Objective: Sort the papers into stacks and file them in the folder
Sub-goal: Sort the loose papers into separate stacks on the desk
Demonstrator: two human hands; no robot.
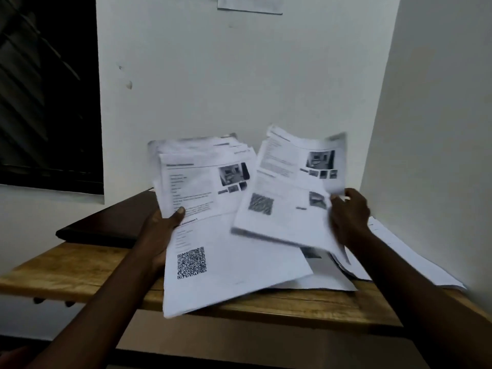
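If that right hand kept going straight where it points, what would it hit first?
The right hand, pinching papers, would likely reach the white wall first, though depth is unclear.

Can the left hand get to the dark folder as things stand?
Likely yes on path, no on grip: the folder lies on the table just left of the left hand, nothing between them. But that hand grips a paper stack, so it would need to set that down first.

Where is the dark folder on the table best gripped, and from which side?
Probably pinch the dark folder at its bare near-left corner, coming from the left: it lies flat, and the left hand with its papers covers the right end.
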